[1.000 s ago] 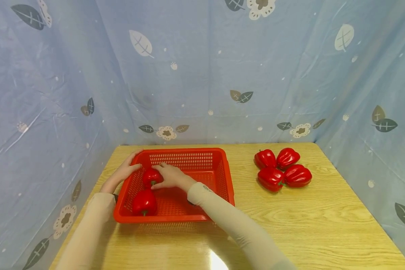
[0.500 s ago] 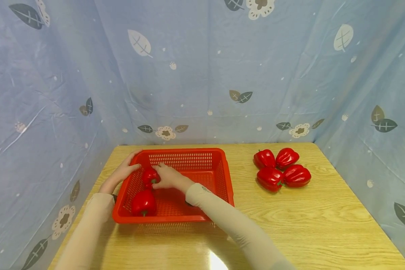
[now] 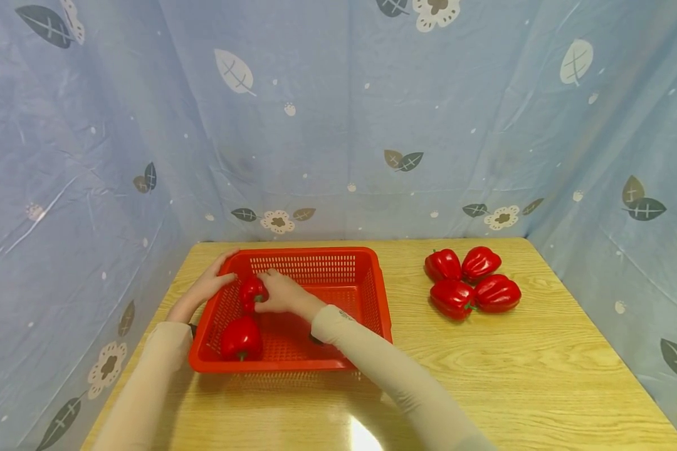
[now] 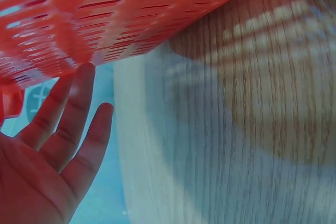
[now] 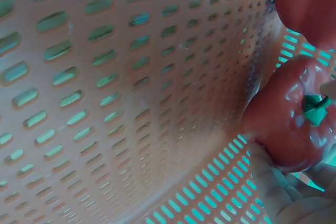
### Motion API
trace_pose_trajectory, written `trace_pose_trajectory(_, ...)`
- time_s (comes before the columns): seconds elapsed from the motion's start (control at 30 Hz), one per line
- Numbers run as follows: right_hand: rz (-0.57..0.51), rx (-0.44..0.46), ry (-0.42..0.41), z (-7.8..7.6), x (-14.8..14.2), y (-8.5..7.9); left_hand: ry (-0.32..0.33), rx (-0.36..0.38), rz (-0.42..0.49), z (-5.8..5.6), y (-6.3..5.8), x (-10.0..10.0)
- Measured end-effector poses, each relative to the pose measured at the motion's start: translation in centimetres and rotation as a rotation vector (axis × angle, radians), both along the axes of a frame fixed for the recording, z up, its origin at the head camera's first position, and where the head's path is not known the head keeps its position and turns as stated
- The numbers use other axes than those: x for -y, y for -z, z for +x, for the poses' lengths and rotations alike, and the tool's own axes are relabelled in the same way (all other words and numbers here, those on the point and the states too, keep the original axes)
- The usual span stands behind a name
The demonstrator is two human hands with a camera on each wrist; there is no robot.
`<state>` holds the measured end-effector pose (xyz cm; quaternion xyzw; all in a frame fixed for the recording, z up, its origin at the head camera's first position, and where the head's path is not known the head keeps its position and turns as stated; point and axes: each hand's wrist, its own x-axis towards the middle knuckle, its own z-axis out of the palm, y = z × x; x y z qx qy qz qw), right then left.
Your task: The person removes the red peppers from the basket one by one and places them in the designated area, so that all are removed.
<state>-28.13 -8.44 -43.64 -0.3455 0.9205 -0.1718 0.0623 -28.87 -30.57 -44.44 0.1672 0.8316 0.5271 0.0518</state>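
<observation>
A red plastic basket (image 3: 276,365) with slotted walls stands on the table's left half. My left hand (image 3: 205,287) holds its far left side, thumb over the rim and fingers outside; the left wrist view shows extended fingers (image 4: 90,148) by the outer wall. Inside the basket, my right hand (image 3: 282,294) grips a red bell pepper (image 3: 251,290) near the far left corner. In the right wrist view the held pepper (image 5: 281,111) has a green stem, and fingers wrap its lower side. Another red bell pepper (image 3: 241,337) lies in the near left corner.
Several red bell peppers (image 3: 452,298) lie clustered on the wooden table (image 3: 519,369), right of the basket. A blue patterned curtain (image 3: 327,125) surrounds the table at the back and sides.
The pepper under my right hand has turned slightly, its stem shifting a little up and right. My left hand stays on the basket's side.
</observation>
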Motion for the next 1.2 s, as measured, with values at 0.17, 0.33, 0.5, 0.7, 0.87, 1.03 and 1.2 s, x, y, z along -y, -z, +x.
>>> trace_pose_trajectory(0.17, -0.047, -0.02, 0.002, 0.0, -0.2, -0.3, 0.012, -0.012, 0.012, -0.1, 0.1, 0.1)
trace_pose_trajectory(0.33, -0.083, -0.037, 0.009, -0.2, -0.7, -0.5, 0.014, -0.025, 0.017, 0.0, 0.2, 0.0)
trace_pose_trajectory(0.5, -0.112, -0.046, 0.007, -0.4, -1.3, -0.8, 0.036, -0.056, 0.022, 0.0, 0.3, 0.2)
trace_pose_trajectory(0.7, -0.132, -0.03, -0.02, -0.7, -1.6, -1.0, 0.054, -0.066, 0.044, -0.2, 0.3, 0.3)
trace_pose_trajectory(0.87, -0.138, -0.042, -0.018, -0.7, -1.6, -1.0, -0.004, -0.021, -0.006, -0.3, 0.2, 0.1)
trace_pose_trajectory(1.03, -0.126, -0.045, -0.018, -0.9, -1.7, -0.7, -0.015, -0.022, -0.031, -0.3, 0.3, 0.1)
trace_pose_trajectory(1.2, -0.108, -0.029, -0.014, -0.8, -1.7, -0.8, -0.016, -0.013, -0.043, -0.2, 0.1, 0.1)
